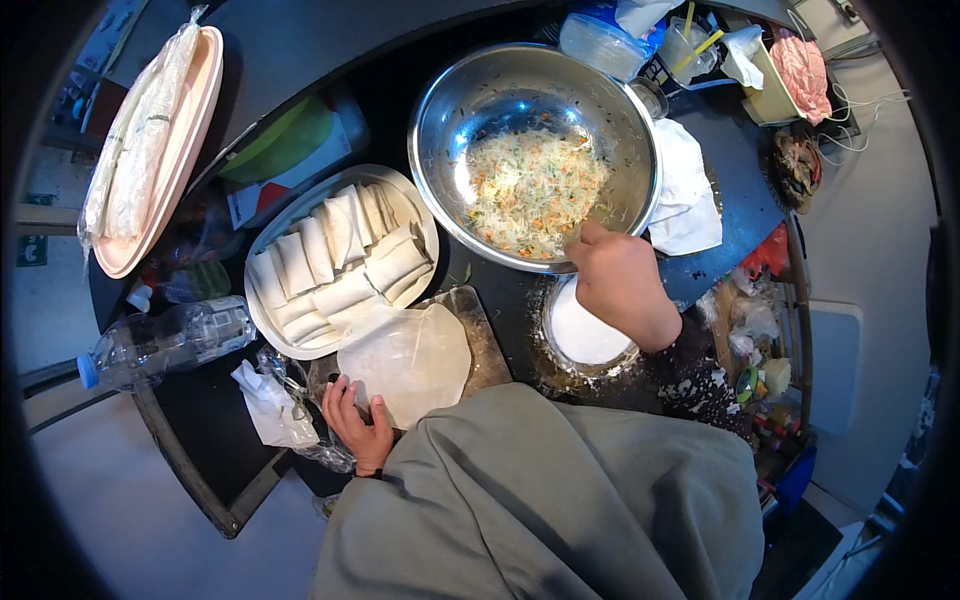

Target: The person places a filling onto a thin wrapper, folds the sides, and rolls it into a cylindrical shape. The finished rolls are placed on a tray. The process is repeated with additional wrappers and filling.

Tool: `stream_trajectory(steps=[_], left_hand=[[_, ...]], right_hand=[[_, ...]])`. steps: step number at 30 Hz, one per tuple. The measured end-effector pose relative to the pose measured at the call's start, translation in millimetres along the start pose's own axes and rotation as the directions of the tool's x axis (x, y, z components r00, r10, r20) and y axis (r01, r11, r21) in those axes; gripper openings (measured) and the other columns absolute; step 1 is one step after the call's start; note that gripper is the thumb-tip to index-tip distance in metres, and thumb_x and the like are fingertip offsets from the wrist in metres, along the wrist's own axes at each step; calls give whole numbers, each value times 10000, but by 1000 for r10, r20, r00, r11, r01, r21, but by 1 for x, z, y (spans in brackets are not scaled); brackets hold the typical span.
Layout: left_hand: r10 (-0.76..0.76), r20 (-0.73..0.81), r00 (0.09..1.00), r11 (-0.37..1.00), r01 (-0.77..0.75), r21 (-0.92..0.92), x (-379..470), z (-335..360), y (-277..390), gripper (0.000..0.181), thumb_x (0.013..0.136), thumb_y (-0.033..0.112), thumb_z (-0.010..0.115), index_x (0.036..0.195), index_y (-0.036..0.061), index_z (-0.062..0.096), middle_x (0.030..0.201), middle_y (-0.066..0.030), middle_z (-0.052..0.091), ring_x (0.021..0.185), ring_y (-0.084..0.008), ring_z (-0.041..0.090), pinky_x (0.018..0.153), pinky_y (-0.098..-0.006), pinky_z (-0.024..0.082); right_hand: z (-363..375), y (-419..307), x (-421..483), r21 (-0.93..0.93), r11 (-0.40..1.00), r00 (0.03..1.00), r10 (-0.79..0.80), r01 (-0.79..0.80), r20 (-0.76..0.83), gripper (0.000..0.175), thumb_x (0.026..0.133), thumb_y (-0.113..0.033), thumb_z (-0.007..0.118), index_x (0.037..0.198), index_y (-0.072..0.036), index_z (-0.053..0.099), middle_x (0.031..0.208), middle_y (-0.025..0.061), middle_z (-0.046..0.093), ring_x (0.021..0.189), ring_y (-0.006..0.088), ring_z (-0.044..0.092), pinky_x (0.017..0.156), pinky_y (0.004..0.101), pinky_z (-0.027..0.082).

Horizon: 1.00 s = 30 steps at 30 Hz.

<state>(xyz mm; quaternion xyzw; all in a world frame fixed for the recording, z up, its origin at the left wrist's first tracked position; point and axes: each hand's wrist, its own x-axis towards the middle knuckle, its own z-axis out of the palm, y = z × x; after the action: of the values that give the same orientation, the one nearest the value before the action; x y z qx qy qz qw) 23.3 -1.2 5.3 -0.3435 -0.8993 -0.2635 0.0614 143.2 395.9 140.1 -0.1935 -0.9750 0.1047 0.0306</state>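
Observation:
My right hand (622, 281) reaches over the near rim of a large steel bowl (645, 180), its fingertips at the edge of a noodle and vegetable filling (536, 191). Those fingers are bent and partly hidden, so I cannot tell whether they hold anything. A round, thin wrapper sheet (405, 364) lies on a dark board (487, 349). At its left edge rests my left hand (358, 424), fingers apart. Several folded, filled rolls (341, 225) are piled on an oval plate (259, 330) beyond the board. White round material (585, 326) lies below my right forearm's side of the bowl.
A clear plastic bottle (180, 337) lies left of the plate. Farther left, wrapped packets (142, 157) sit on a pink oval tray (206, 112). White cloth or paper (686, 195) is right of the bowl. A plastic tub (600, 45) and a cup with yellow straws (686, 56) stand behind.

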Motion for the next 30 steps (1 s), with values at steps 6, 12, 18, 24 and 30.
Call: stream_trajectory(steps=[6,12,18,24,30], left_hand=[[-18,-21,1000,1000,18,-2,0,0,3,379,880,177,666,1195,-15,578,1326,-186,564,1265,-427,453,1086,-539,337],[-25,-25,999,1000,25,-4,1,0,2,381,873,177,671,1194,-6,579,1328,-177,568,1269,-421,453,1089,-539,331],[-24,-23,999,1000,23,-14,0,1,1,380,866,163,667,1193,-7,574,1332,-179,564,1276,-418,447,1092,-538,327],[-22,-24,999,999,22,-28,-1,0,1,382,865,159,663,1194,-13,572,1333,-184,558,1279,-418,442,1097,-537,323],[-28,-28,999,999,27,-34,1,-2,5,387,866,159,659,1196,-21,570,1328,-192,553,1271,-418,443,1101,-533,321]], right_hand=[[11,1,1,195,978,992,95,-78,-83,133,705,-65,611,793,-44,709,792,136,649,750,352,662,680,452,532],[16,24,17,477,842,963,264,-253,46,218,796,-80,594,918,-40,770,861,177,719,816,376,683,756,425,545],[21,42,32,618,705,936,291,-349,196,204,796,-70,636,936,3,765,808,189,722,734,287,705,715,359,534],[18,48,35,722,602,938,265,-342,223,186,779,-27,672,933,35,753,762,158,716,688,187,653,683,311,506],[11,49,33,725,598,933,312,-340,180,191,787,-30,671,948,28,756,759,149,710,709,161,637,696,305,499]])
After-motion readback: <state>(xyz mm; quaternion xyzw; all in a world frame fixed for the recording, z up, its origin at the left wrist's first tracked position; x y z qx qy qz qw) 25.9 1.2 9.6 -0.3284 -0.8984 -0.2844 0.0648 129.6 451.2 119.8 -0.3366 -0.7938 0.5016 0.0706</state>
